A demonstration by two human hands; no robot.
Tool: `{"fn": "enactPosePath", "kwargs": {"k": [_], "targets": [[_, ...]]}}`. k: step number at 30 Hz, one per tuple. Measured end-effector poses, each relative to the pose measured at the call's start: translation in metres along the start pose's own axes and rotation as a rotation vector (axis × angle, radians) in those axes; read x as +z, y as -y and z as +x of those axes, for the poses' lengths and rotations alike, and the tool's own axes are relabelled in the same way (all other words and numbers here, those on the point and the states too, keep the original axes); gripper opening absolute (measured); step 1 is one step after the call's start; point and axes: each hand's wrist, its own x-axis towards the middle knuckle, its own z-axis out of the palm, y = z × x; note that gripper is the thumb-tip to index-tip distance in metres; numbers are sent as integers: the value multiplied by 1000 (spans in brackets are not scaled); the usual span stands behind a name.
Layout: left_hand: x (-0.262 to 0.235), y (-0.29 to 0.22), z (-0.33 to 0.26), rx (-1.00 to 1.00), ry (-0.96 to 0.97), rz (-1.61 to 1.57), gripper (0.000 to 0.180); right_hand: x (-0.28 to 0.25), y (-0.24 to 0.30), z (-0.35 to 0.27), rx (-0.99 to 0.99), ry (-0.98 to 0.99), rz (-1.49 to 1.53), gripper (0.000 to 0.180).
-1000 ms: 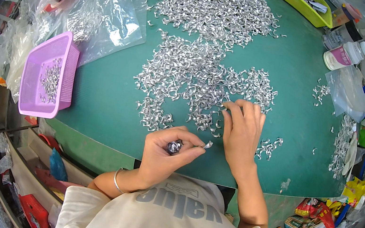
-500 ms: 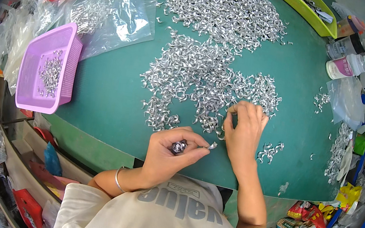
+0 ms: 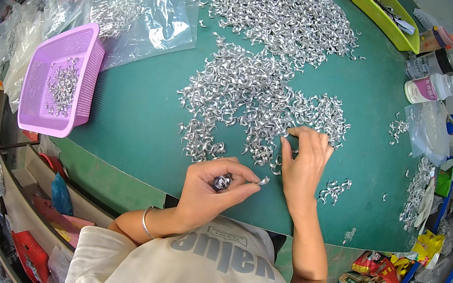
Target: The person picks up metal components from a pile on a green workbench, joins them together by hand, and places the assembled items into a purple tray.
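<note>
Small curved shiny metal pieces lie in a wide spread (image 3: 235, 84) on the green tabletop (image 3: 142, 110). My left hand (image 3: 216, 186) is closed near the front edge, with several of these pieces in its curled palm. One curved metal piece (image 3: 264, 180) sticks out from between its thumb and index fingertip. My right hand (image 3: 305, 161) reaches to the near edge of the spread, its index fingertip at the pieces. The thumb stands a little apart from that finger, and I see nothing held between them. Beside this hand's wrist sits a small cluster of pieces (image 3: 335, 190).
A larger heap of pieces (image 3: 285, 14) lies at the far side. At left stands a purple basket (image 3: 88, 84) holding some pieces, near clear plastic bags (image 3: 168, 25). A yellow-green tray (image 3: 385, 21), a white bottle (image 3: 431, 88) and more pieces (image 3: 418, 193) line the right.
My right thumb and index finger have parted slightly at the edge of the spread. My left hand stays put with its pieces. The view has shifted a little.
</note>
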Motion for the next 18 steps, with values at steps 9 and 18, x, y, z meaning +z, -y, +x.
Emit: {"fn": "enactPosePath", "kwargs": {"k": [9,18], "targets": [[0,-2,-2,11,-1,4,10,5,-9,-1,-37,-45,250,21],[-1,-1,-6,41,-3,-5,10,4,-3,-6,145,-5,352,23]]}}
